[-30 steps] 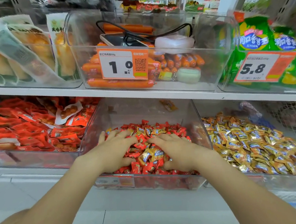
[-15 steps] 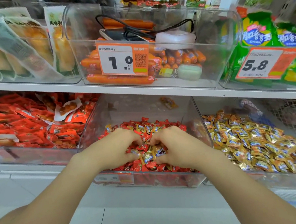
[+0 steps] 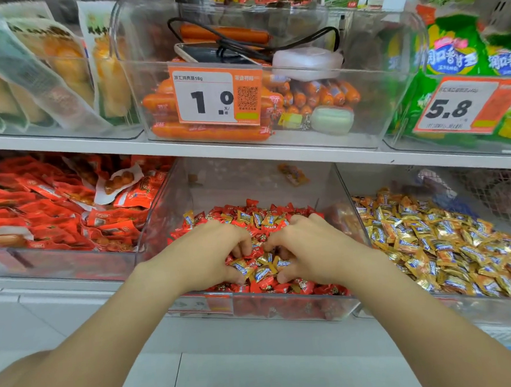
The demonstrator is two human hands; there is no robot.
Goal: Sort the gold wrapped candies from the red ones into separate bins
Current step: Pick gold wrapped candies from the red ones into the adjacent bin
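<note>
A clear middle bin (image 3: 286, 310) on the lower shelf holds a heap of red candies (image 3: 297, 287) with several gold candies (image 3: 261, 271) mixed in. Both hands are in it. My left hand (image 3: 204, 257) and my right hand (image 3: 312, 249) lie side by side with fingers curled down into the pile, gathering a cluster of gold candies between them. The fingertips are partly buried. To the right, another clear bin (image 3: 483, 307) is filled with gold candies (image 3: 451, 240).
A bin of red snack packets (image 3: 53, 213) stands left of the middle bin. The shelf above (image 3: 245, 151) carries a bin of orange sausages (image 3: 207, 130) with a price tag, a phone and a cable on top, and green bags (image 3: 456, 58) at right. White floor below.
Both hands went from lying flat and spread on the pile to curling their fingers inward, drawing gold candies together between them.
</note>
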